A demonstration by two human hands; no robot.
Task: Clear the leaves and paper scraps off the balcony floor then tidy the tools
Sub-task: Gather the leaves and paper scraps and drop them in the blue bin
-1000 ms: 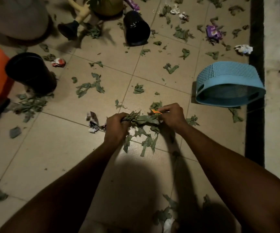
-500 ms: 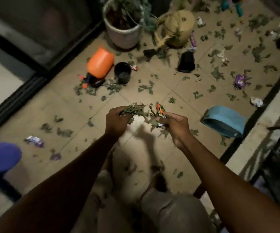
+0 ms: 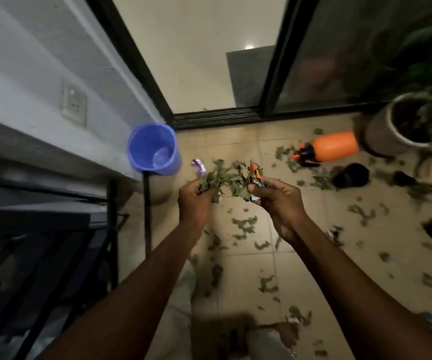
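L hand (image 3: 195, 201) curled round a clump of leaves (image 3: 225, 178), purple wrapper (image 3: 198, 167) poking up from the fist. R hand (image 3: 277, 201) pinches the clump's other end plus an orange scrap (image 3: 255, 175), thumb on top. Both hands raised, load bridged btwn them, prob. so nothing drops in transit. Bucket (image 3: 155, 149) just beyond L hand, by the wall (image 3: 41, 61), mouth up: likely dump spot. Floor (image 3: 238, 266) heavily littered w/ leaves. Sprayer (image 3: 334, 146) on its side, black pot (image 3: 351, 175) near it; tools not yet tidied.
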